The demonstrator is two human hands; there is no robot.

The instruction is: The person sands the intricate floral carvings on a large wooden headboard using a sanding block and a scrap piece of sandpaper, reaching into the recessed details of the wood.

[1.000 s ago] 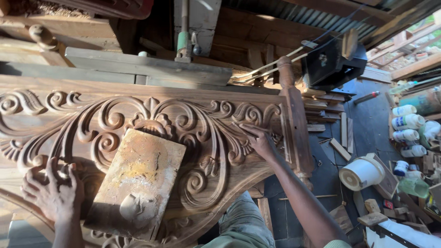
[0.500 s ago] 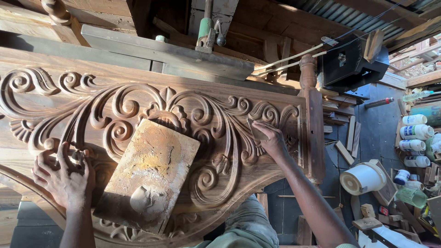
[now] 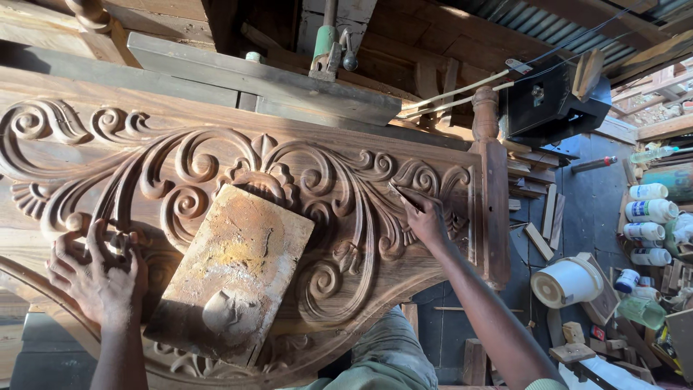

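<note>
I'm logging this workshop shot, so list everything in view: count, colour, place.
carved panel: one, brown, across centre
board: one, tan, lying on the panel, a grey putty lump on its near end
post: one, brown, at the panel's right end
bucket: one, white, floor at right
bottles: several, white, far right
black box: one, upper right
left hand: on the carving, lower left
right hand: pressing a small flat piece to the carving

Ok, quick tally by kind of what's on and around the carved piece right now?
Carved wooden panel: 1
Stained flat board with a lump of filler: 1
Turned wooden post: 1
White bucket: 1
White bottles on the floor: about 3, partly hidden
Hands at work: 2, left hand, right hand
Total: about 9
</note>
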